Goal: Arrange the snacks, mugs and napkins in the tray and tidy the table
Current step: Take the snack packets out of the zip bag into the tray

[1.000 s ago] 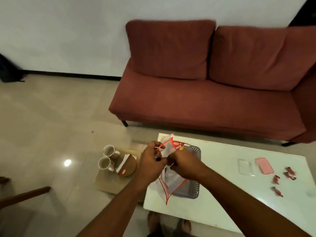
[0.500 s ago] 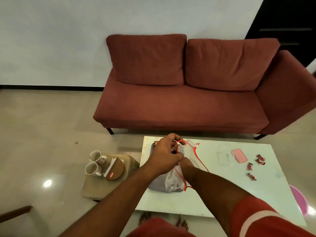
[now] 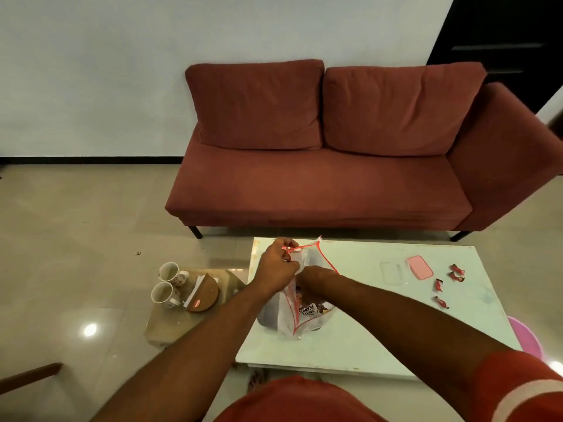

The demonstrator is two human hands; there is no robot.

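Head view: early in the task, by the look of it. Left hand (image 3: 277,266) pinching the red-edged mouth of a clear plastic bag (image 3: 300,303) and holding it up; right hand (image 3: 307,283) plunged inside the bag, grip hidden, so cannot tell whether closed on anything. Snack packets (image 3: 310,309) visible through the plastic, one printed with peanuts. Bag sitting over the grey tray (image 3: 268,315) at the near left of the worktop (image 3: 365,330). Nothing visibly arranged in the tray yet. Two mugs (image 3: 167,283) and napkins (image 3: 196,284) off on a low stand just left of the worktop. Four red sweets (image 3: 447,284) scattered at the worktop's right, near a pink lid (image 3: 419,267) and a clear box (image 3: 391,272).

Against half a second ago: right hand sunk deeper into the bag, left hand pinching the rim in much the same place, mugs and sweets unmoved.
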